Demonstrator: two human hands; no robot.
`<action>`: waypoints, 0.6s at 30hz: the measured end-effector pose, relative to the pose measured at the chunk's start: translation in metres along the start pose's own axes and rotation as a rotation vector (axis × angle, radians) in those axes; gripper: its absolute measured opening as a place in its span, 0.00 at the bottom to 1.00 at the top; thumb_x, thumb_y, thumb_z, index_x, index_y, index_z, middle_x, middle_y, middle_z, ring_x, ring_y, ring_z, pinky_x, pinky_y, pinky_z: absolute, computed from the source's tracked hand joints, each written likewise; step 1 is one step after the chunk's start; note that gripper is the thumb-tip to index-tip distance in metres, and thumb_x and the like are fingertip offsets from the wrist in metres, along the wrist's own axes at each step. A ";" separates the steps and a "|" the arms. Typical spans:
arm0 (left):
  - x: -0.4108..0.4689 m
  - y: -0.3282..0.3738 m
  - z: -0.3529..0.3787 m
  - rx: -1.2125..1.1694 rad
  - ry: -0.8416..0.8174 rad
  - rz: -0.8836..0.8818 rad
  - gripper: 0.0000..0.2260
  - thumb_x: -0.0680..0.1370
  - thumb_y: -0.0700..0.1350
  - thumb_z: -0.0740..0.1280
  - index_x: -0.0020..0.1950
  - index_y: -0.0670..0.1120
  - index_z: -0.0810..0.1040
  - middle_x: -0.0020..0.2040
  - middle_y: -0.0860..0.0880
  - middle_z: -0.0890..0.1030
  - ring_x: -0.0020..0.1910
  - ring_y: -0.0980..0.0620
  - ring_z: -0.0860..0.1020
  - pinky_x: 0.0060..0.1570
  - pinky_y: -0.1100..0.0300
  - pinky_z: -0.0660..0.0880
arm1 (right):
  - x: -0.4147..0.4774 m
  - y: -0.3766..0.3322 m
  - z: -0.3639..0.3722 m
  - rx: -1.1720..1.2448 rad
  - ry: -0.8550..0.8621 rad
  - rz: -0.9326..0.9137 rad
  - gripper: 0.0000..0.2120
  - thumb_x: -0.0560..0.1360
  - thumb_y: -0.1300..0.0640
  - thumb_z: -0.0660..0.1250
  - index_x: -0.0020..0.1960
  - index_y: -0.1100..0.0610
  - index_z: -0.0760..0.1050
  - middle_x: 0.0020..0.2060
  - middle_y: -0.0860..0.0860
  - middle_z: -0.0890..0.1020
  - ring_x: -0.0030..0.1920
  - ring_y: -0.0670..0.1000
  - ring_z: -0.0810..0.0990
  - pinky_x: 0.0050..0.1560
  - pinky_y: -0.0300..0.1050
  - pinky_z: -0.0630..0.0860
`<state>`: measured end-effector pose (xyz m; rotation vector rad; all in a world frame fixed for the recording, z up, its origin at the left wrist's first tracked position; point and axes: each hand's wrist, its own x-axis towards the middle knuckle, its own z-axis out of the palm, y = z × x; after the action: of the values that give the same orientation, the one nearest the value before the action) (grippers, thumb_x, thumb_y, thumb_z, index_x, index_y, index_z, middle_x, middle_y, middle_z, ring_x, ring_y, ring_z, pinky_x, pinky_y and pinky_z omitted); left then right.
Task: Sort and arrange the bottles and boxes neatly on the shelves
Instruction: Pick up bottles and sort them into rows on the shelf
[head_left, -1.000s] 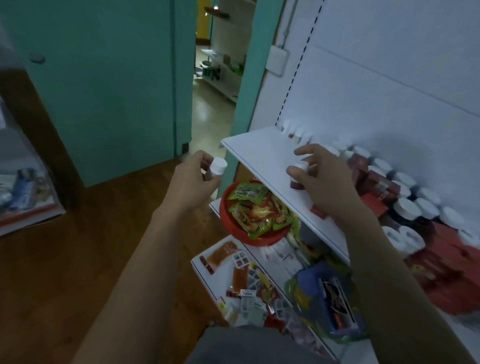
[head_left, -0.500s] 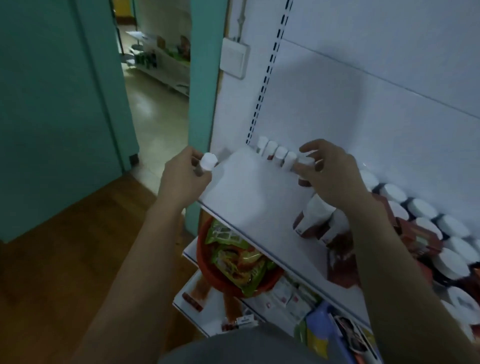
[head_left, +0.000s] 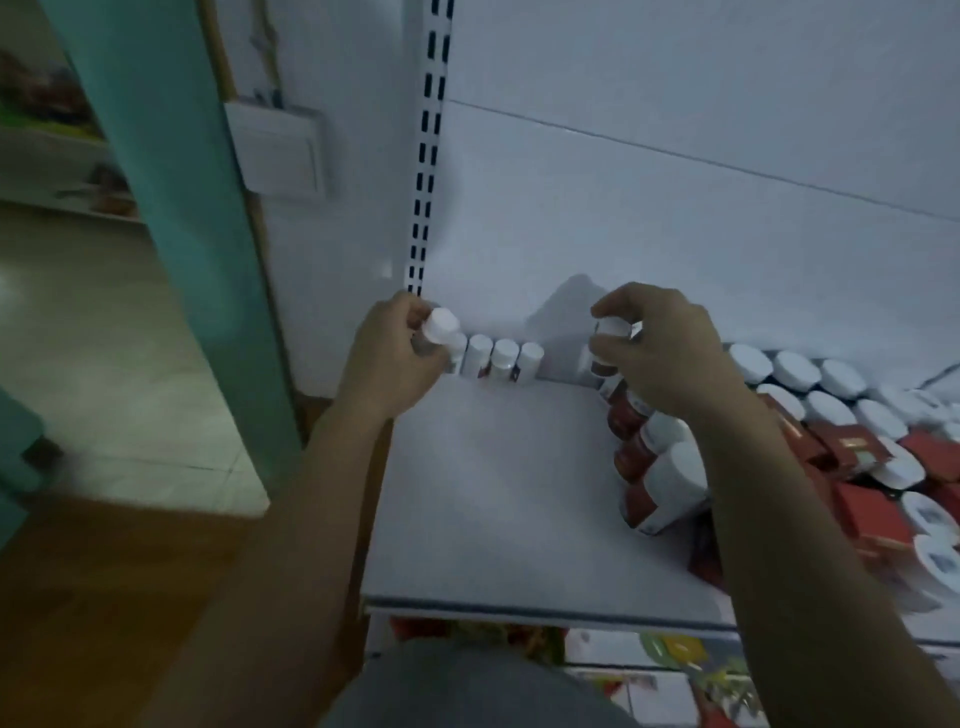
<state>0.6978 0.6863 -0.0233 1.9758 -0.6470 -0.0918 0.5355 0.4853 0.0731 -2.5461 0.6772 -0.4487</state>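
My left hand (head_left: 395, 358) grips a small white-capped bottle (head_left: 440, 326) at the back left corner of the white shelf (head_left: 493, 493), beside a short row of small upright bottles (head_left: 501, 358) along the back wall. My right hand (head_left: 660, 348) holds another small white-capped bottle (head_left: 613, 332) above the shelf, to the right of that row. Below this hand, larger red-labelled bottles (head_left: 654, 467) stand in a line toward the front. Red boxes (head_left: 852, 447) and white-lidded bottles (head_left: 795, 369) crowd the shelf's right part.
A slotted upright (head_left: 427, 156) runs up the white back panel. A teal door frame (head_left: 171, 208) and tiled floor lie to the left, with wooden floor nearer me. Colourful packets (head_left: 675, 654) show on the lower shelf under the front edge.
The view swung right and up toward the shelf. Both hands carried their small bottles from the shelf's front edge to the back wall, the left reaching the end of the bottle row.
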 end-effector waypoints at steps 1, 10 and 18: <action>-0.002 -0.007 0.005 -0.043 -0.006 0.015 0.15 0.74 0.44 0.74 0.57 0.52 0.76 0.49 0.60 0.78 0.46 0.60 0.77 0.40 0.68 0.69 | 0.000 -0.001 0.011 -0.035 0.008 0.042 0.11 0.76 0.61 0.70 0.57 0.53 0.80 0.51 0.50 0.80 0.37 0.40 0.80 0.33 0.26 0.69; -0.006 -0.046 0.043 -0.079 0.040 -0.029 0.15 0.73 0.47 0.74 0.58 0.50 0.76 0.52 0.51 0.79 0.50 0.51 0.78 0.49 0.50 0.78 | 0.022 0.019 0.101 -0.200 0.002 0.269 0.14 0.75 0.64 0.67 0.60 0.60 0.76 0.55 0.60 0.82 0.58 0.62 0.78 0.51 0.47 0.69; -0.003 -0.054 0.051 -0.020 0.039 -0.040 0.17 0.72 0.47 0.75 0.56 0.49 0.74 0.51 0.51 0.80 0.51 0.47 0.77 0.48 0.44 0.78 | 0.020 0.020 0.123 0.013 0.231 0.314 0.14 0.75 0.64 0.67 0.60 0.60 0.72 0.48 0.53 0.81 0.47 0.58 0.81 0.46 0.42 0.70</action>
<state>0.6998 0.6648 -0.0945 1.9673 -0.5791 -0.0838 0.5957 0.5026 -0.0368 -2.3380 1.1322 -0.6377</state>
